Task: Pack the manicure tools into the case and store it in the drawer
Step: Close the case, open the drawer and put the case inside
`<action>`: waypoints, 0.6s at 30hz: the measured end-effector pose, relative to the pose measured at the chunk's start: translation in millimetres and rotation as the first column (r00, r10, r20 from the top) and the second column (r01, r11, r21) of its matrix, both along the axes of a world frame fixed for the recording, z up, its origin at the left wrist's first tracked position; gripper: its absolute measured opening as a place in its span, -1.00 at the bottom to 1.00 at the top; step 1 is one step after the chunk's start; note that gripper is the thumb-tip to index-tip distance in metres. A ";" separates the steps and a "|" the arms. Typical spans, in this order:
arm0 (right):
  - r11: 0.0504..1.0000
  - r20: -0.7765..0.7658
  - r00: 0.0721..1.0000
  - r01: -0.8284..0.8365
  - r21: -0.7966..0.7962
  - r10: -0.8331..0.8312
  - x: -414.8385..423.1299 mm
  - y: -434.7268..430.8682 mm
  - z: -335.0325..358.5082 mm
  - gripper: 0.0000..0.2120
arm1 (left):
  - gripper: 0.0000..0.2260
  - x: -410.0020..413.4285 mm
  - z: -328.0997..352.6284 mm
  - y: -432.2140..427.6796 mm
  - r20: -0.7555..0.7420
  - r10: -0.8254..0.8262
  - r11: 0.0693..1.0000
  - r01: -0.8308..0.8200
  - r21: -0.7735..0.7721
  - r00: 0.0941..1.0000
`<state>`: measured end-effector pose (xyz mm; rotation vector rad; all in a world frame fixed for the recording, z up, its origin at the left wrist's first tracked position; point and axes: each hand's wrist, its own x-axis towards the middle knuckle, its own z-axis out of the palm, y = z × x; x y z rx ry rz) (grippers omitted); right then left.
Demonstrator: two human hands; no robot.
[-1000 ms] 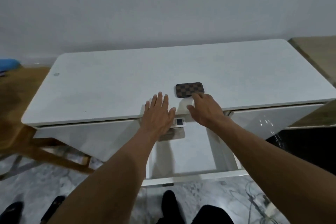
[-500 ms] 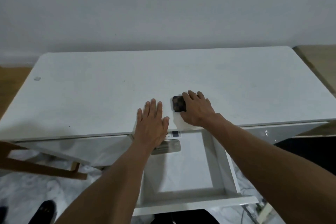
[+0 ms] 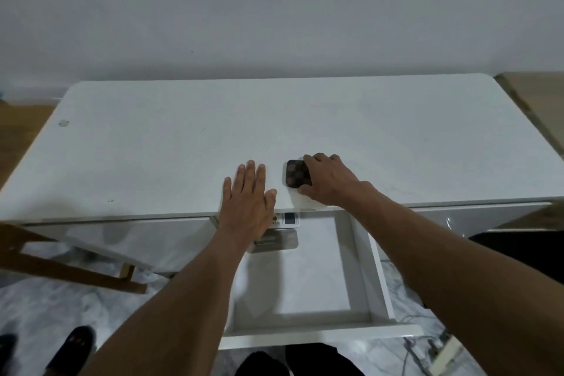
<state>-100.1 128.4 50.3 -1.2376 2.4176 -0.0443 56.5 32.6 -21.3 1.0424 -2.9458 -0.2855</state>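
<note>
The brown checkered manicure case [image 3: 296,173] lies closed on the white desk top [image 3: 183,143], close to its front edge. My right hand [image 3: 328,179] covers the case's right half, fingers curled over its far edge and thumb at its near edge. My left hand [image 3: 248,197] rests flat on the desk edge just left of the case, fingers spread, holding nothing. Below both hands the white middle drawer [image 3: 374,281] stands pulled out. No loose manicure tools are visible.
At the back of the drawer lie a small white device with a dark screen [image 3: 288,219] and a grey flat item [image 3: 277,242]. A wooden frame [image 3: 67,268] stands at lower left. Dark shoes [image 3: 71,348] and cables [image 3: 427,345] are on the marble floor.
My right hand has moved forward from the desk edge onto the case and closed around it. The view has shifted nearer and more downward. My left hand stays flat on the desk edge.
</note>
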 end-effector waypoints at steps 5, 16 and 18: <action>0.999 0.003 0.999 0.049 0.004 -0.049 16.8 18.2 1.6 -0.49 | -0.47 2.8 3.5 -2.1 0.045 -0.023 0.998 0.020 0.059 0.999; 0.997 -0.064 0.997 0.028 -0.065 -0.032 65.1 55.8 -5.4 -0.52 | -0.45 7.6 3.7 -1.5 0.073 -0.036 0.994 0.028 0.103 0.997; 0.997 -0.080 0.997 0.015 -0.070 -0.021 72.6 60.1 -9.9 -0.52 | -0.45 8.1 2.7 -0.4 0.068 -0.028 0.995 0.021 0.098 0.997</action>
